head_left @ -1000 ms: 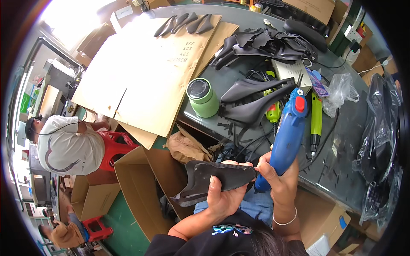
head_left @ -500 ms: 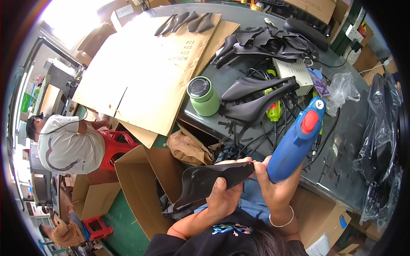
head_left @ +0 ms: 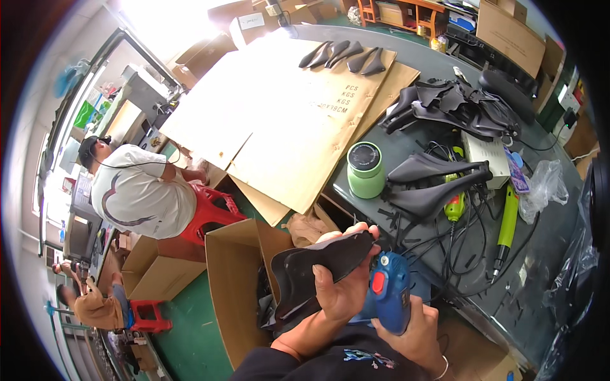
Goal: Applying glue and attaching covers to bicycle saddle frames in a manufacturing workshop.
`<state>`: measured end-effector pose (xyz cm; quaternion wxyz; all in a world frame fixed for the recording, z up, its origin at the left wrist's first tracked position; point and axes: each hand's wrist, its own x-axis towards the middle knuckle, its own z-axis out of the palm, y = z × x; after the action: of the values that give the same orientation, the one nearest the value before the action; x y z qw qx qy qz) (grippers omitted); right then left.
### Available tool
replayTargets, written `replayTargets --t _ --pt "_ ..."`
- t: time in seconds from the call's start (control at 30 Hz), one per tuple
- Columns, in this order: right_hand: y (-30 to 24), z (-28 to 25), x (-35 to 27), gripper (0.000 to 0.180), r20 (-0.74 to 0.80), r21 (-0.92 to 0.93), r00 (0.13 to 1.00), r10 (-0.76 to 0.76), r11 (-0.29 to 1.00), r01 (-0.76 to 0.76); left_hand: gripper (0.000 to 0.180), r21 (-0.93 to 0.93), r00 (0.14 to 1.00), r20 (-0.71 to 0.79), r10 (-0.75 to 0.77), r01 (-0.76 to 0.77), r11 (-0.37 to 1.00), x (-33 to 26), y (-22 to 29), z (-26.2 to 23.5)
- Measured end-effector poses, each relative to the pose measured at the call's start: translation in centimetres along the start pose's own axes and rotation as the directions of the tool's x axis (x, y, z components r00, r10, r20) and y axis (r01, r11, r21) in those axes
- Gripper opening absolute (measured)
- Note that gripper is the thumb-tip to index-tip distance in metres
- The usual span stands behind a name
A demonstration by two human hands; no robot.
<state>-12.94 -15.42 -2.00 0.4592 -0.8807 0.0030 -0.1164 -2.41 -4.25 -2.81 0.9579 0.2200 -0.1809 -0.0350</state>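
Gripping a black saddle shell from below, the left hand has its fingers wrapped over the shell's near edge, so the palm and much of the shell's underside are hidden. The shell juts out over an open cardboard box and its lower tip blends into dark pieces inside that box, which are hard to tell apart. Just beside the shell, the right hand is clenched around the grip of a blue power tool with a red button; the tool's working end is hidden behind the left hand, so whether it touches the shell cannot be told. Both forearms are cut off at the lower edge.

Beyond the shell, on the grey bench, lie two finished black saddles, a green lidded jar, a green hand tool and a tangle of black cables. Farther from the shell, a heap of black parts is too jumbled to sort out. Flat cardboard sheets carry five more dark shells. Well apart from the shell, another person sits on a red stool, turned away.
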Motion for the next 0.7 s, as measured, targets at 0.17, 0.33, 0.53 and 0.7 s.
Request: replayTargets --t 0.17,0.33,0.53,0.7 --pt "-0.3 0.4 0.0 0.052 0.023 0.025 1.000 -0.015 1.000 0.014 0.055 0.045 0.995 0.017 0.100 -0.101 0.994 0.2 -0.1 -0.2" --pt "-0.5 0.5 0.1 0.053 0.012 -0.003 0.999 -0.035 0.999 0.035 0.053 0.159 0.986 0.023 0.165 -0.167 0.973 0.0 -0.6 -0.4" --pt "-0.8 0.1 0.2 0.052 0.022 -0.014 0.999 -0.049 0.999 0.049 0.051 0.187 0.989 0.096 0.111 -0.127 0.974 -0.2 0.0 -1.1" --pt "-0.5 -0.1 -0.3 0.052 0.045 0.013 0.998 -0.032 0.999 0.032 0.049 0.245 0.985 0.171 0.036 -0.078 0.967 0.4 0.6 -1.2"
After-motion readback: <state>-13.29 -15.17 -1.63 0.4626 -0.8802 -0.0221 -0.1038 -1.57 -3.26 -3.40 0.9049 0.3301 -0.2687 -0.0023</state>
